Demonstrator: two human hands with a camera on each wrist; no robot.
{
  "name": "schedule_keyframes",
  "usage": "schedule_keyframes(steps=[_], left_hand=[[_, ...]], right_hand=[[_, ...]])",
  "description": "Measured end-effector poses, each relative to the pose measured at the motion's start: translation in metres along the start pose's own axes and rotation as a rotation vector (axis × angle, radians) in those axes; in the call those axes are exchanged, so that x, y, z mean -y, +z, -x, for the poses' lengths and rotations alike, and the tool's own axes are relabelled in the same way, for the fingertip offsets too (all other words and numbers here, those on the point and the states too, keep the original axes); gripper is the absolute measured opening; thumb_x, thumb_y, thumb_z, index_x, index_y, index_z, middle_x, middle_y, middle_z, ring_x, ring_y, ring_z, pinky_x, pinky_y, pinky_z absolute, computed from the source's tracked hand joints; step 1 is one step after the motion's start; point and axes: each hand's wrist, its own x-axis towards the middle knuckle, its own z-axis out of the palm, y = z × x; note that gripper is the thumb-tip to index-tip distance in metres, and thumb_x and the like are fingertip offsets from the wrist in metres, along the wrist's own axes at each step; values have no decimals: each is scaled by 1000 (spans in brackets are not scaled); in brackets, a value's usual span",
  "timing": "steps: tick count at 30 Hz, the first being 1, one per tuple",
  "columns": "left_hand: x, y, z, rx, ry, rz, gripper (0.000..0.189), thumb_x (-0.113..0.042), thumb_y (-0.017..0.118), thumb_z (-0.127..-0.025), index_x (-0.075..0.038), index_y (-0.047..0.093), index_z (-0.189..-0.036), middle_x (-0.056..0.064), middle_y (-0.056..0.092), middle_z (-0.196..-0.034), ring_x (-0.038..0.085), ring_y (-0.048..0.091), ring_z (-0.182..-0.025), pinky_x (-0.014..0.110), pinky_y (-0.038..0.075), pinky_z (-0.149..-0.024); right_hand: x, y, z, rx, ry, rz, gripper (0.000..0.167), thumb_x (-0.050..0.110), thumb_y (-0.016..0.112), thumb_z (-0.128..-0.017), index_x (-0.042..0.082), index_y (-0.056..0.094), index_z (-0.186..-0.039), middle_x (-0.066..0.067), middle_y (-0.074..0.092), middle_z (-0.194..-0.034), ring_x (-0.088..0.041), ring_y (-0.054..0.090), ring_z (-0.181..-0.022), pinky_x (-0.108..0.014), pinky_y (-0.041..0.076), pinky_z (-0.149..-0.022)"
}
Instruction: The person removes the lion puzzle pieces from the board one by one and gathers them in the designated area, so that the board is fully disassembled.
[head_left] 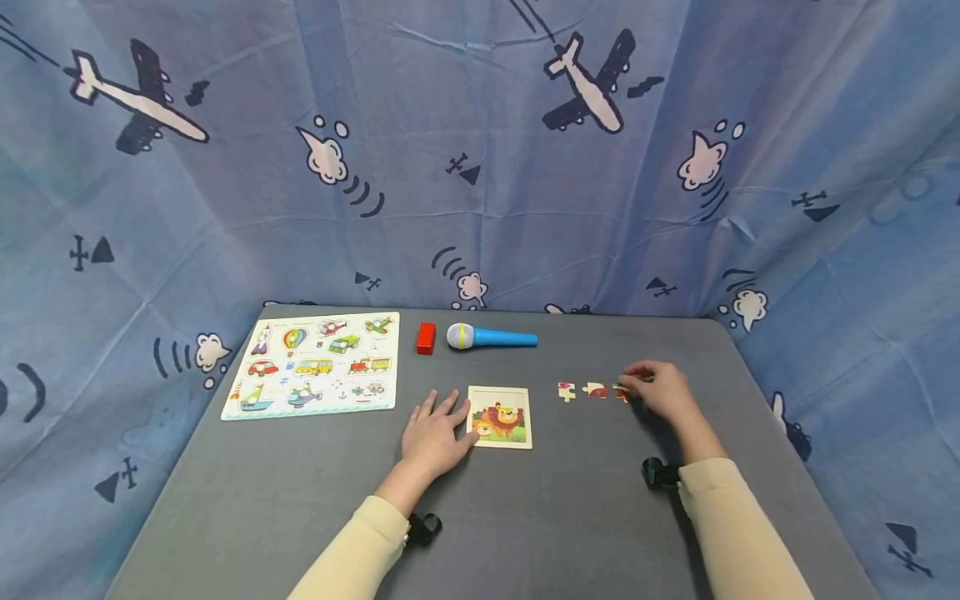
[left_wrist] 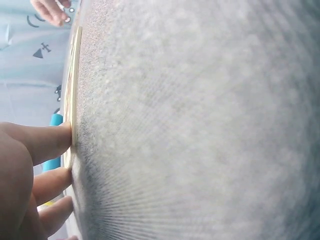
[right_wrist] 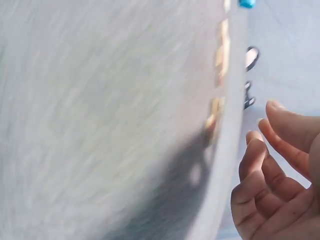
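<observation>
A square wooden lion puzzle (head_left: 498, 402) lies flat on the grey table. Beside its left edge rests my left hand (head_left: 437, 437), fingers spread and thumb touching the lower left corner; the left wrist view shows the thumb against the puzzle's thin edge (left_wrist: 75, 95). Three loose puzzle pieces lie in a row to the right: a left piece (head_left: 566, 391), a middle piece (head_left: 595, 390) and a right piece (head_left: 622, 393). My right hand (head_left: 663, 392) hovers by the right piece, partly covering it. Its fingers are loosely bent with nothing between them in the right wrist view.
At the back left lies a flat vehicle picture board (head_left: 311, 365). A red block (head_left: 426, 338) and a toy microphone (head_left: 498, 337) with a blue handle sit behind the puzzle. A blue airplane-print cloth (head_left: 480, 167) hangs along the table's back edge.
</observation>
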Motion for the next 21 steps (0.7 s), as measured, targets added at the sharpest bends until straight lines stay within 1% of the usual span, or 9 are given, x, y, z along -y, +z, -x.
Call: schedule_keyframes(steps=[2, 5, 8, 10, 13, 16, 21], left_hand=[[0, 0, 0, 2, 2, 2, 62, -53, 63, -94, -26, 52, -149, 0, 40, -161, 35, 23, -154, 57, 26, -122], [-1, 0, 0, -1, 2, 5, 62, -53, 64, -94, -26, 52, -149, 0, 40, -161, 35, 23, -154, 57, 26, -122], [-1, -1, 0, -4, 0, 3, 62, -53, 64, -94, -27, 53, -149, 0, 40, -161, 35, 23, -154, 57, 26, -122], [-1, -1, 0, -4, -3, -1, 62, -53, 64, -94, -27, 53, -149, 0, 40, -161, 35, 23, -154, 56, 26, -122], [-1, -1, 0, -2, -3, -5, 62, -53, 64, -94, -27, 53, -149, 1, 40, -161, 35, 23, -154, 57, 26, -122], [-1, 0, 0, 3, -7, -3, 62, -53, 64, -94, -26, 52, -149, 1, 40, -161, 35, 23, -154, 57, 26, -122], [-2, -1, 1, 5, -6, -1, 62, -53, 64, -94, -26, 52, -150, 1, 40, -161, 35, 23, -154, 56, 25, -122]], right_hand=[[9, -1, 4, -8, -20, -14, 31, 30, 68, -98, 5, 72, -114, -20, 72, -110, -31, 66, -92, -36, 52, -68], [22, 0, 8, -14, -54, -51, 31, 31, 68, -98, 6, 72, -115, -17, 73, -105, -27, 67, -86, -34, 53, -66], [36, 4, 12, -15, -86, -87, 32, 31, 68, -98, 5, 72, -117, -15, 73, -103, -22, 67, -82, -33, 53, -64], [45, 8, 14, -18, -105, -111, 32, 29, 69, -97, 4, 73, -117, -15, 74, -103, -22, 67, -80, -31, 53, -62], [60, 15, 18, -12, -139, -150, 31, 25, 70, -97, 2, 72, -117, -16, 74, -104, -27, 69, -81, -31, 54, -61], [75, 21, 21, -8, -159, -169, 29, 24, 71, -96, 2, 73, -115, -14, 75, -102, -29, 70, -82, -32, 54, -62], [95, 31, 22, 7, -174, -157, 28, 26, 73, -95, 5, 74, -114, -9, 75, -100, -22, 67, -81, -32, 53, -65]])
